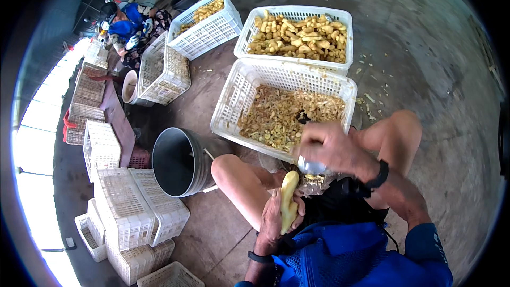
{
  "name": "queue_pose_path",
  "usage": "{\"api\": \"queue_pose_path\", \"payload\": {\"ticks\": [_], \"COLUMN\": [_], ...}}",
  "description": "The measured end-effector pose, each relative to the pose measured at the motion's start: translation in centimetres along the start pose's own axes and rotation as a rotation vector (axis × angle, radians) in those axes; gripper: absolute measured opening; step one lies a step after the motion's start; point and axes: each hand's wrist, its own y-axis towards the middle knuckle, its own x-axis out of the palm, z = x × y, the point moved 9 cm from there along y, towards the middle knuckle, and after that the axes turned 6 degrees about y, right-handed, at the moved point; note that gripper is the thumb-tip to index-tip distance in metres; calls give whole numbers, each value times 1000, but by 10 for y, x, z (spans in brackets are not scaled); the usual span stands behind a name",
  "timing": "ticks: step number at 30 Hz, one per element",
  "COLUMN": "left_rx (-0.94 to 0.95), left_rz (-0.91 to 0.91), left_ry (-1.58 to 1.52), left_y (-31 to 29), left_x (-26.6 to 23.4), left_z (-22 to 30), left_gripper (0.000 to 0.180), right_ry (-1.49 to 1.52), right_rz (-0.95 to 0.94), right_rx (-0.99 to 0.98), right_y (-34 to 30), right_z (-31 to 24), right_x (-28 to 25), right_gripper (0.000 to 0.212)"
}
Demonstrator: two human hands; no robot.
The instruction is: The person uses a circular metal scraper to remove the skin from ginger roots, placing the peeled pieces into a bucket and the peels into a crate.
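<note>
My left hand (273,213) is closed around a pale yellow piece of ginger (289,202), which stands roughly upright over my lap. My right hand (330,146) is blurred by motion, its fingers curled, above and to the right of the ginger and apart from it. Just under those fingers shows a shiny whitish thing (312,166); its kind cannot be made out. In front of my knees, a white plastic crate (226,109) holds a layer of brownish peelings (284,111). Behind it, a second white crate (346,34) is filled with ginger roots (303,37).
A dark bucket (178,162) stands by my left knee. Farther left are stacked white crates (125,207) and a reddish-brown board (117,119). Another person (130,26) sits at the far left, near a crate of ginger (210,32). Scraps (366,101) lie on the floor to the right.
</note>
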Motion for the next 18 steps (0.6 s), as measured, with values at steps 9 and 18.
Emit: {"api": "queue_pose_path", "payload": {"ticks": [9,18], "left_rx": [16,-70], "left_rz": [-50,-34], "left_ry": [-19,-163], "left_y": [12,18], "left_x": [-3,-3], "left_z": [-11,-26], "left_gripper": [61,65], "right_ry": [-264,-73], "right_rz": [161,-188], "right_rx": [-209,-157], "right_y": [2,-24], "right_z": [-3,3], "right_x": [8,67], "right_gripper": [31,34]}}
